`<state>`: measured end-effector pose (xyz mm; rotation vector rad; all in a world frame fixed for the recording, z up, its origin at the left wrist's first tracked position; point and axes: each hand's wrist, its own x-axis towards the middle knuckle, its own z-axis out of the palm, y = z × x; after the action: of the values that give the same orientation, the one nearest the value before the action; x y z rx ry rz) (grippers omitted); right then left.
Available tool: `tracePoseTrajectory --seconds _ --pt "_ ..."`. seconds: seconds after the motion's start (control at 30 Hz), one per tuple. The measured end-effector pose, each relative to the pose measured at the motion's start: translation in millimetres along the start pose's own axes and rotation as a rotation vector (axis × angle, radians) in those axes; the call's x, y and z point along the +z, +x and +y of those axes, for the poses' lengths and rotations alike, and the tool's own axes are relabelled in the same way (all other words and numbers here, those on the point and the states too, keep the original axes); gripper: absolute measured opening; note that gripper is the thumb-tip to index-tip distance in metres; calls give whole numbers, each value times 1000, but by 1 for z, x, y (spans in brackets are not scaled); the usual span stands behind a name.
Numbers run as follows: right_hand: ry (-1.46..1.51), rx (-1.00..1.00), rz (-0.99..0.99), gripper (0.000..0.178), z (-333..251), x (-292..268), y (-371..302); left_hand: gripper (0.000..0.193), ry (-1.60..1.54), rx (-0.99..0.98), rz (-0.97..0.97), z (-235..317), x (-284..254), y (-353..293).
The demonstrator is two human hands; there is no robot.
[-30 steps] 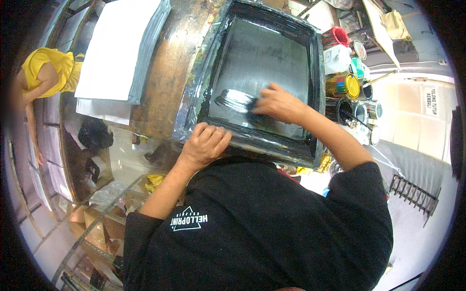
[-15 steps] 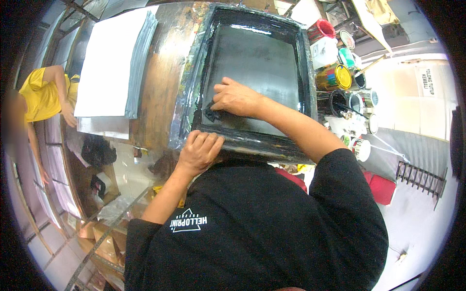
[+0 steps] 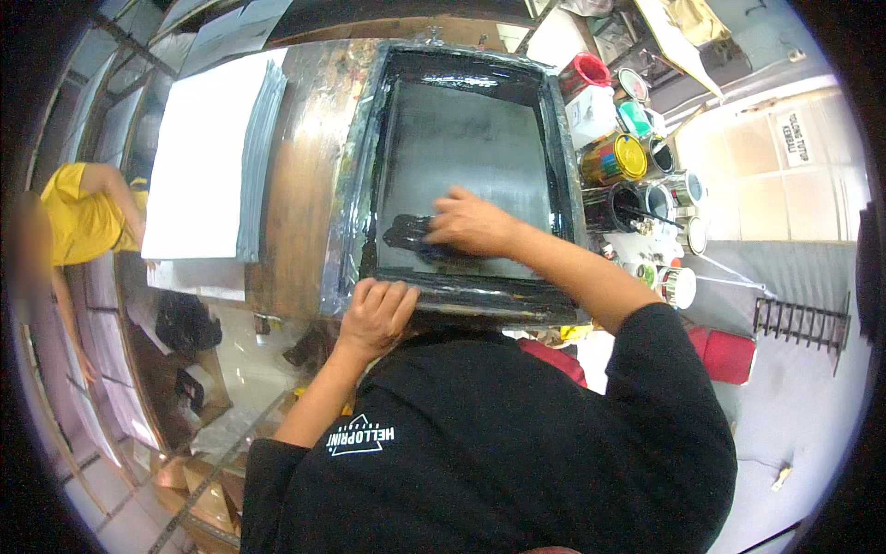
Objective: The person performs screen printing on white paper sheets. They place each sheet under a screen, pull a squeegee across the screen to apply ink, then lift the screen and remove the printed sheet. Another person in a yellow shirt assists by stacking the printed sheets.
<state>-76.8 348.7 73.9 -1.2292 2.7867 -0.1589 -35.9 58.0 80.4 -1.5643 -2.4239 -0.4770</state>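
Observation:
A screen-printing frame (image 3: 568,185), dark with ink, lies on the table in front of me. Its grey mesh (image 3: 480,148) is bordered by shiny black ink. My right hand (image 3: 472,224), slightly blurred, presses a dark crumpled rag (image 3: 441,251) against the lower part of the mesh. The rag is mostly hidden under my fingers. A wet black smear (image 3: 404,231) shows on the mesh just left of that hand. My left hand (image 3: 377,314) is curled over the frame's near rim at its left corner.
Left of the frame, a stack of white sheets (image 3: 208,157) rests on the wooden table (image 3: 309,175). Several ink cans (image 3: 616,159) crowd the right side, with a stirring stick in one black can (image 3: 614,205). A person in yellow (image 3: 88,212) stands at far left.
My right hand has slid right and toward me over the mesh, and a black smear now shows where it was. My left hand keeps its place on the rim. The view has tilted slightly.

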Motion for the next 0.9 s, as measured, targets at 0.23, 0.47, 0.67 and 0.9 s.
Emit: tracePoseTrajectory --seconds 0.23,0.47,0.67,0.9 --pt "32 55 34 28 -2 12 -60 38 10 3 24 -1 10 -8" --pt "112 631 108 29 10 -8 -152 30 37 -3 45 4 19 -12" --pt "-167 1184 286 21 58 36 -91 29 40 8 54 1 22 -15" --pt "-89 1213 58 20 61 64 34 29 53 13 56 -1 22 -13"
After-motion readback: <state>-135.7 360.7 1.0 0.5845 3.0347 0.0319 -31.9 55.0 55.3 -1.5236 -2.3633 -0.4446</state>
